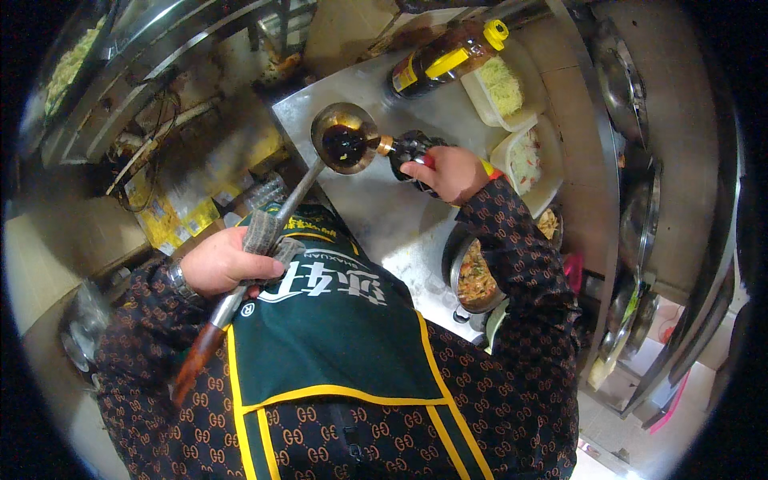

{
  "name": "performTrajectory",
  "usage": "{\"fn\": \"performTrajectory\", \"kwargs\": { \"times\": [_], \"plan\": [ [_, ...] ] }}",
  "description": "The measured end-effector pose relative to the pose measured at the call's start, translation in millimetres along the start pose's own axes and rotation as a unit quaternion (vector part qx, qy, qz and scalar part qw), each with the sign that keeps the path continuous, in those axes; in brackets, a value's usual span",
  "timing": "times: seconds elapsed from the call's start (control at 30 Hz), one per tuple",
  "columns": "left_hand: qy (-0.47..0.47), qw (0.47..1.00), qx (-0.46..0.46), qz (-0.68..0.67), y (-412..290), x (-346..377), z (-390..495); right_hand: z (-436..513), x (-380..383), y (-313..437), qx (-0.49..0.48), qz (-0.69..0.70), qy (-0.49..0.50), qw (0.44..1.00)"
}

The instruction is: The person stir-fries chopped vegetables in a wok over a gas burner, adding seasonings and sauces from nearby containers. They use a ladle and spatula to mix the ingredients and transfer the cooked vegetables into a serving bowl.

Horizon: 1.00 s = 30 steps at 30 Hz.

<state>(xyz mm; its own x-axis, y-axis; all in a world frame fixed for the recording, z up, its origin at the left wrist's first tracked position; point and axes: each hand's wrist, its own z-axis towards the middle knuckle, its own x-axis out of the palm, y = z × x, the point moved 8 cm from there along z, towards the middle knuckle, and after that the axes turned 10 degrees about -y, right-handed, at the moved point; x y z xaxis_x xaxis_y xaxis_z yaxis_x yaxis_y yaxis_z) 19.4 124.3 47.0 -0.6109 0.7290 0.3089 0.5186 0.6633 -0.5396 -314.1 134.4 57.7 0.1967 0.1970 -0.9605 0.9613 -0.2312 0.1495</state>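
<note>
My left hand (231, 261) grips the shaft of a metal ladle (344, 138), with a folded grey cloth (261, 231) wrapped around the shaft at my fingers. The ladle's wooden handle end (201, 354) points down toward my body. Dark liquid (342, 144) lies in the bowl of the ladle. In my right hand (451, 174) is a dark bottle (414, 153), tilted with its copper-coloured neck at the ladle's rim. Part of the bottle is hidden behind my fingers.
On the steel counter (384, 207) lies or leans a large dark bottle (441, 60) with a yellow cap. White tubs hold pale shreds (501, 87) and chopped vegetables (525, 159). A metal pot of food (477, 276) sits by my right forearm. Metal pans (621, 84) line a shelf at right.
</note>
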Motion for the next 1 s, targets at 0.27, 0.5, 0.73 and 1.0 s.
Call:
{"fn": "performTrajectory", "kwargs": {
  "times": [0.27,0.5,0.73,1.0],
  "plan": [
    [-0.018,1.000,-0.010,-0.002,-3,-6,-1,-10,-21,-2,0.033,0.111,-0.024,0.993],
    [0.003,1.000,0.009,0.014,-3,-11,0,-32,-33,-47,0.140,0.422,-0.080,0.892],
    [-0.111,0.990,0.071,0.052,9,-41,-1,-11,-21,-131,0.253,0.469,-0.169,0.829],
    [-0.163,0.975,0.129,-0.076,23,-70,-2,56,39,-172,0.258,0.528,-0.308,0.749]
  ]
}}
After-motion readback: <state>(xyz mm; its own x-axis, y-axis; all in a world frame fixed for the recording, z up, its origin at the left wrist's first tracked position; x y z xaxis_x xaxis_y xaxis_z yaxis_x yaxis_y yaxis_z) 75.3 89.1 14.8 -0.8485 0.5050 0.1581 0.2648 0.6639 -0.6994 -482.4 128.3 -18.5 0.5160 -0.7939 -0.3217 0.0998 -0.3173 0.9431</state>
